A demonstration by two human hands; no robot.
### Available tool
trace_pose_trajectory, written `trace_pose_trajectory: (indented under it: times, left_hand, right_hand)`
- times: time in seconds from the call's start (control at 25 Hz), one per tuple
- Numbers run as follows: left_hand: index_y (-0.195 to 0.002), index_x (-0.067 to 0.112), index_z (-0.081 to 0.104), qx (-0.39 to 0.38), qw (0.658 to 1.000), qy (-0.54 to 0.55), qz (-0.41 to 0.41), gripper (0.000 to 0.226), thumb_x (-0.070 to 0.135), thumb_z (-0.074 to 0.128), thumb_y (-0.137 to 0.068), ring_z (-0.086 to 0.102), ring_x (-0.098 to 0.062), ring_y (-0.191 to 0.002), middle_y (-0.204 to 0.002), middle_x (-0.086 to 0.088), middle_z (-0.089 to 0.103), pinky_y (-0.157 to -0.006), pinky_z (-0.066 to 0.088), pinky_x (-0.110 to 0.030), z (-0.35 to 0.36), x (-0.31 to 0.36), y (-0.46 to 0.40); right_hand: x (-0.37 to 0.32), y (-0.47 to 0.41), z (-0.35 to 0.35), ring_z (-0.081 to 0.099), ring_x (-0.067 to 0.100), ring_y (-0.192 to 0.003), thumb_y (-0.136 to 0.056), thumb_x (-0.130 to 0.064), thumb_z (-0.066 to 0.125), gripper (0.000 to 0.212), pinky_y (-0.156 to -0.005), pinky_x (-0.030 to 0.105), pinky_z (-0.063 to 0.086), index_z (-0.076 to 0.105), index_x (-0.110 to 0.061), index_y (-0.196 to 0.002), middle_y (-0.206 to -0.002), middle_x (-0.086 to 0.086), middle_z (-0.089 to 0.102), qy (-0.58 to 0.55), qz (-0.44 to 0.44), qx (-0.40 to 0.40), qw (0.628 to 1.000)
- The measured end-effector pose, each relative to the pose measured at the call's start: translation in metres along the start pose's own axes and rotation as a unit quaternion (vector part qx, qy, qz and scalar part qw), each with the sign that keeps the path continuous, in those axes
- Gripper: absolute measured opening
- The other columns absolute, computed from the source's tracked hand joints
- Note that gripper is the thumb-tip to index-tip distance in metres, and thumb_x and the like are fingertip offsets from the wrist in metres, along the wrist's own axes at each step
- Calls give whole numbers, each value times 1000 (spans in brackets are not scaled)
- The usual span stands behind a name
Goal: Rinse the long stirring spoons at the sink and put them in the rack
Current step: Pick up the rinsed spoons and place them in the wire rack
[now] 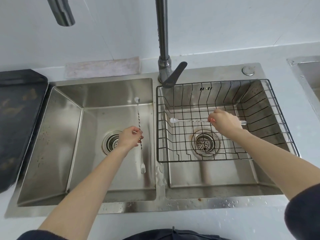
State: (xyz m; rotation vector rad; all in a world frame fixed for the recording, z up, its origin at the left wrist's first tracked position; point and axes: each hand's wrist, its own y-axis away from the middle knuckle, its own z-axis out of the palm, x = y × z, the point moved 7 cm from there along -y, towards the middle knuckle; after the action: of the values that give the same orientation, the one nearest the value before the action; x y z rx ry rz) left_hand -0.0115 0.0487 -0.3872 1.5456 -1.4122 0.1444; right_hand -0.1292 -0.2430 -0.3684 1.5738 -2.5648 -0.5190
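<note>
My left hand (129, 137) pinches a long twisted stirring spoon (138, 116) over the left sink basin (69, 135). Its bowl points away from me and its small fork end points toward me. My right hand (224, 121) pinches a second stirring spoon (190, 121) and holds it level over the black wire rack (277, 108) in the right basin. That spoon's bowl points left and its fork end sticks out to the right of my hand. Inside the rack I see no other utensil.
The dark faucet (162, 40) rises between the basins, its lever (174, 75) above the rack's back left corner. A dark tray (19, 118) lies left of the sink, a pale cloth (102, 68) behind it. Drains (110, 142) sit in both basins. Water drops dot the front rim.
</note>
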Motion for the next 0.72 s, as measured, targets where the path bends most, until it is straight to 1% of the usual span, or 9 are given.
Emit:
trace_pose_trajectory:
  times: [0.12, 0.16, 0.28, 0.4, 0.56, 0.64, 0.72]
  left_hand:
    - [-91, 13, 54, 3, 1000, -7, -2, 4, 13, 50, -91, 51, -10, -55, -65, 4, 56, -39, 43, -10, 0, -2, -2]
    - [-91, 13, 54, 2, 1000, -8, -5, 4, 13, 50, -91, 51, -10, -54, -65, 4, 56, -39, 42, -11, 0, -3, -3]
    - [-91, 13, 54, -1, 1000, -11, -11, 4, 13, 49, -91, 51, -10, -54, -67, 2, 58, -44, 43, -15, 1, -5, -4]
    - [-92, 13, 53, -1, 1000, -12, -12, 4, 13, 49, -91, 51, -10, -55, -75, -4, 60, -48, 43, -17, 3, -5, -5]
    - [-93, 12, 54, -5, 1000, -8, -11, 5, 13, 49, -91, 51, -11, -55, -66, 3, 57, -52, 42, -20, 5, -5, -5]
    - [-95, 11, 55, -5, 1000, -6, -11, 7, 13, 49, -91, 51, -11, -55, -68, 0, 59, -51, 43, -20, 5, -4, -4]
    - [-94, 12, 55, 1, 1000, -11, -9, 7, 13, 49, -91, 52, -9, -55, -67, 1, 59, -47, 44, -16, 4, -3, -3]
  right_hand:
    - [-3, -4, 6, 57, 36, -105, -96, -11, 46, 24, -68, 35, 36, 62, -12, -114, -117, 11, 57, 30, -14, -5, 999]
    - [-3, -5, 7, 57, 36, -105, -95, -10, 46, 25, -68, 35, 36, 61, -12, -114, -117, 11, 57, 34, -16, -2, 999]
    - [-3, -8, 9, 57, 35, -105, -94, -7, 47, 26, -67, 33, 36, 61, -13, -115, -117, 10, 57, 39, -18, 10, 999]
    - [-3, -10, 9, 58, 35, -104, -93, -6, 48, 27, -67, 33, 37, 63, -13, -114, -115, 10, 59, 33, -20, 15, 999]
    - [-4, -9, 8, 56, 35, -107, -94, -7, 46, 27, -69, 34, 36, 63, -13, -114, -117, 10, 59, 30, -21, 15, 999]
    - [-4, -10, 7, 56, 35, -108, -94, -6, 44, 28, -69, 33, 35, 62, -13, -115, -118, 10, 59, 35, -16, 11, 999]
    - [-5, -10, 6, 56, 34, -109, -95, -7, 42, 29, -70, 32, 34, 62, -14, -116, -119, 9, 59, 43, -12, 10, 999]
